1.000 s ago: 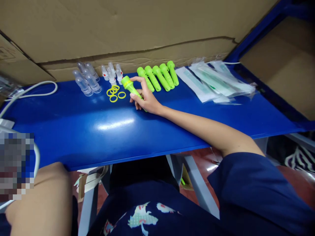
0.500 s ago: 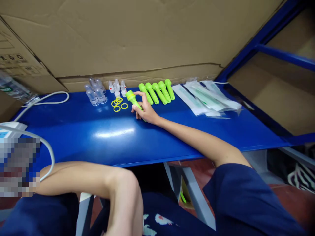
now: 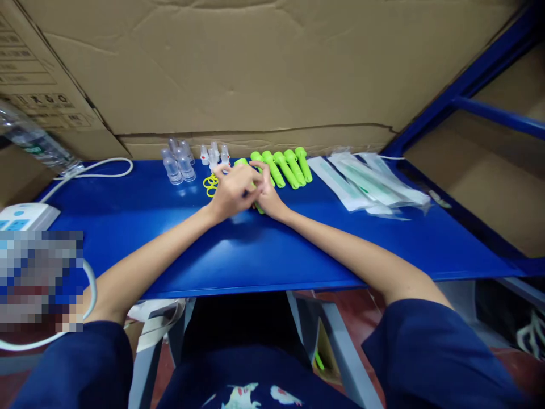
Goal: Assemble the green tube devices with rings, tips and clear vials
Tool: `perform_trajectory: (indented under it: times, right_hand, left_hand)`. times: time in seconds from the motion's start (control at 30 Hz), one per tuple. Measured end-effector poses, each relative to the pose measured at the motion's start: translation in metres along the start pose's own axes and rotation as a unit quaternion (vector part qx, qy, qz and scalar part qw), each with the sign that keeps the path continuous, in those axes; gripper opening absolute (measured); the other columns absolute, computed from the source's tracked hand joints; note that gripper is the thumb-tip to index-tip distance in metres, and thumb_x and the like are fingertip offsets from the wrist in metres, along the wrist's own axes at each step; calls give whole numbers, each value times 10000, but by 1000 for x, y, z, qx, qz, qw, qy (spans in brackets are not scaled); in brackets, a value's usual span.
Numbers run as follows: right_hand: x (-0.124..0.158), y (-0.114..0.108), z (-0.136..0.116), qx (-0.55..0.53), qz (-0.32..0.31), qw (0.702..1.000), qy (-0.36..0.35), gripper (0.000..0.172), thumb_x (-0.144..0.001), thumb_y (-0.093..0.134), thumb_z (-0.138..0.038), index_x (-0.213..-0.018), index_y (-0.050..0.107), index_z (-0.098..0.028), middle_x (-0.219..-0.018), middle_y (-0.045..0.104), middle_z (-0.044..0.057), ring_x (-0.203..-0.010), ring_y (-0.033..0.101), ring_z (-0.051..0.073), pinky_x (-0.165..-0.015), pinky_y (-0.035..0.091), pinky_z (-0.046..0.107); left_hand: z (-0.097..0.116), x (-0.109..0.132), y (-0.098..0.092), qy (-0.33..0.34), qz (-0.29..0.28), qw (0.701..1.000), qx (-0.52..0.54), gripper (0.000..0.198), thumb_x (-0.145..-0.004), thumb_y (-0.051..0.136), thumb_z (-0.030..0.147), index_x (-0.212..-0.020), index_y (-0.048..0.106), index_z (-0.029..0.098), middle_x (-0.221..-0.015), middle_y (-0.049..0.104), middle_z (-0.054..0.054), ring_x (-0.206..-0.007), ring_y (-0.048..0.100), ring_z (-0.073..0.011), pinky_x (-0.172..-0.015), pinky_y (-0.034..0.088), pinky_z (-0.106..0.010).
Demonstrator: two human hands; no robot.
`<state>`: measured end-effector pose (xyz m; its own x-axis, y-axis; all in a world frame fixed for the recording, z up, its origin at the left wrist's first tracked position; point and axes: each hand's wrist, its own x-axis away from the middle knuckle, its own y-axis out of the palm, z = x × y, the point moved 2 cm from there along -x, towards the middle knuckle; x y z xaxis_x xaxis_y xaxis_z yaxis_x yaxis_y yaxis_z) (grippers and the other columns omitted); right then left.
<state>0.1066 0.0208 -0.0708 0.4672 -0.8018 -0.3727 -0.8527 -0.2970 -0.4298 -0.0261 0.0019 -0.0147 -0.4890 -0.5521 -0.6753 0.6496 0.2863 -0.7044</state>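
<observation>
My right hand [image 3: 271, 196] is wrapped around a lime-green flashlight [image 3: 240, 162], whose head end shows past my fingers. My left hand [image 3: 234, 190] lies over that same flashlight and hides most of it; motion blurs its bent fingers, so I cannot tell whether they grip it. Partly covered behind my left hand are several yellow rubber rings [image 3: 210, 183]. Small clear caps with red marks [image 3: 213, 154] stand just beyond the rings. A row of more green flashlights [image 3: 292, 167] lies right of my hands.
Several clear plastic bottle-shaped parts [image 3: 179, 163] stand at the left back of the blue table [image 3: 170, 272]. Plastic-wrapped packets [image 3: 361, 180] lie to the right. A power strip [image 3: 29, 216] with white cable and a water bottle [image 3: 40, 142] are at far left. Cardboard [image 3: 238, 74] walls the back.
My left arm has swung up from the table's near edge, bringing my left hand over the flashlight beside my right hand. My right hand still holds the flashlight. The view has shifted slightly.
</observation>
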Motion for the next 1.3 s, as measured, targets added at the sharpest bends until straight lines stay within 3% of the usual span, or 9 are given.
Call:
perform_trajectory:
  times: [0.03,0.07,0.13,0.33,0.53,0.77,1.13,1.3]
  right_hand:
    - [0,-2,-2,-25,27,999,9,505,-1094,346,-531,-1481,154,-270,-918,614,-11,-515,561,100,-421,492,233]
    - [1,-3,-3,-54,53,997,15,521,-1073,422,-556,-1456,185,-294,-922,633,-15,-495,555,94,-405,482,227]
    - [2,-4,-7,-96,71,993,18,541,-1028,540,-580,-1399,236,-330,-944,670,-15,-478,562,91,-380,468,225]
    - [5,-6,-10,-102,64,993,18,535,-1008,569,-635,-1343,273,-340,-1034,711,9,-476,581,91,-374,473,249]
    - [5,-6,-12,-93,74,993,18,566,-985,594,-661,-1313,276,-327,-997,703,7,-464,572,94,-372,466,261]
    - [7,-7,-14,-54,96,993,36,612,-917,740,-484,-1294,285,-325,-751,615,-76,-415,507,107,-351,433,259]
    - [6,-7,-15,-78,101,991,42,531,-913,700,-339,-1242,284,-322,-772,636,-78,-402,511,101,-331,430,243]
    - [6,-7,-6,-76,112,990,37,531,-937,694,-372,-1261,277,-321,-799,634,-72,-411,520,97,-340,452,244]
  left_hand:
    - [-10,-1,-3,-49,73,996,-10,287,-1034,507,428,-947,689,225,-940,759,-80,-981,675,-256,-1007,364,-484]
    - [-18,-1,-5,-80,110,991,-14,280,-1030,530,451,-962,681,226,-937,755,-72,-973,677,-260,-1013,355,-489]
    - [-27,2,-6,-123,139,983,-10,287,-1022,567,488,-972,675,227,-945,757,-56,-948,673,-253,-1010,349,-478]
    - [-29,7,2,-167,128,977,23,293,-1025,592,501,-985,688,227,-1026,778,-49,-980,677,-241,-970,343,-445]
    - [-27,8,5,-177,118,977,19,301,-1048,553,505,-1027,692,239,-1081,770,-50,-1038,672,-248,-969,334,-439]
    - [-33,8,6,-162,106,980,41,331,-1055,543,508,-966,695,229,-1030,770,-45,-1012,675,-235,-958,337,-436]
    - [-32,10,8,-152,101,982,42,241,-1037,601,448,-1006,700,230,-1047,766,-40,-993,681,-230,-962,336,-427]
    - [-32,10,9,-135,85,987,27,238,-1033,601,445,-1089,693,233,-1121,750,-50,-1037,677,-246,-984,350,-425]
